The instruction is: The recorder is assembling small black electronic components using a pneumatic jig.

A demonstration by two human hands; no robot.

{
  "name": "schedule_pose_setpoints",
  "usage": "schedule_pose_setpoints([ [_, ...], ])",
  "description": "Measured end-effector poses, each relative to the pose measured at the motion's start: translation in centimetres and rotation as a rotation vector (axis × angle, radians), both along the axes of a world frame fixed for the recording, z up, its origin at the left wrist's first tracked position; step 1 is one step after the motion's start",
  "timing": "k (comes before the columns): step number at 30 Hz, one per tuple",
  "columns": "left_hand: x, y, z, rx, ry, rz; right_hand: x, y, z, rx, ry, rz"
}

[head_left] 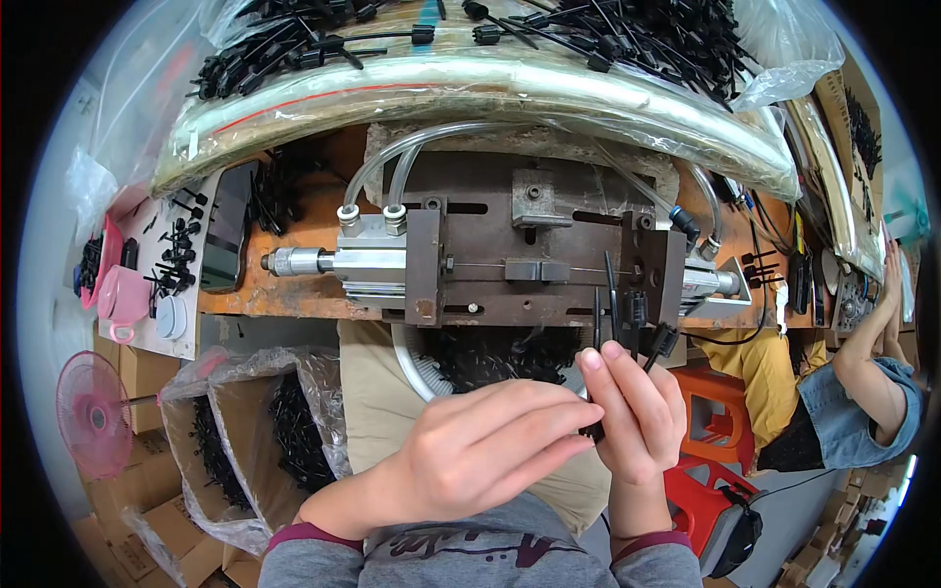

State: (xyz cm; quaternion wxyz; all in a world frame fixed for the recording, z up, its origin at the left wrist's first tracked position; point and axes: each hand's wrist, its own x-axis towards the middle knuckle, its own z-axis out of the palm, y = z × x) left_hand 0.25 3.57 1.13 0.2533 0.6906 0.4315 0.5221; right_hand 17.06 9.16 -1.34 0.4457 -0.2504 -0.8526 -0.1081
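Note:
My right hand (639,416) is closed around several black plastic parts (637,310), each a thin stem with a ribbed knob, and they stick up past its fingertips. My left hand (490,441) reaches across to it, thumb and fingers pinched on the dark end of a black part (592,429) beside the right palm. Most of that part is hidden by the fingers. Just beyond both hands lies a dark metal clamping fixture (480,186), with a small grey block (536,270) at its middle. Below the fixture, a white-rimmed basket (405,365) holds many similar black parts.
Silver air cylinders (372,265) with clear hoses flank the fixture on an orange bench (294,294). Heaped black parts (627,34) lie on a plastic-covered ledge behind. Plastic-lined boxes (230,431) stand at left, near a pink fan (93,416). Another person (863,392) sits at right beyond red stools (711,412).

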Motion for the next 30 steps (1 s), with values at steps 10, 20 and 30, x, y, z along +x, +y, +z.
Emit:
schedule_pose_setpoints([
  [10, -0.5, -0.1, -1.0, 0.002, 0.291, 0.167, 0.7, 0.7, -0.2, -0.178, 0.239, -0.015],
  [20, -0.7, 2.3, -3.3, 0.093, 0.655, 0.280, 2.5, -0.5, 0.1, -1.046, 1.110, 0.279],
  [30, -1.0, 2.5, -2.7, 0.046, 0.637, 0.255, 3.6, 0.0, -0.6, -1.400, 1.257, 0.475],
])
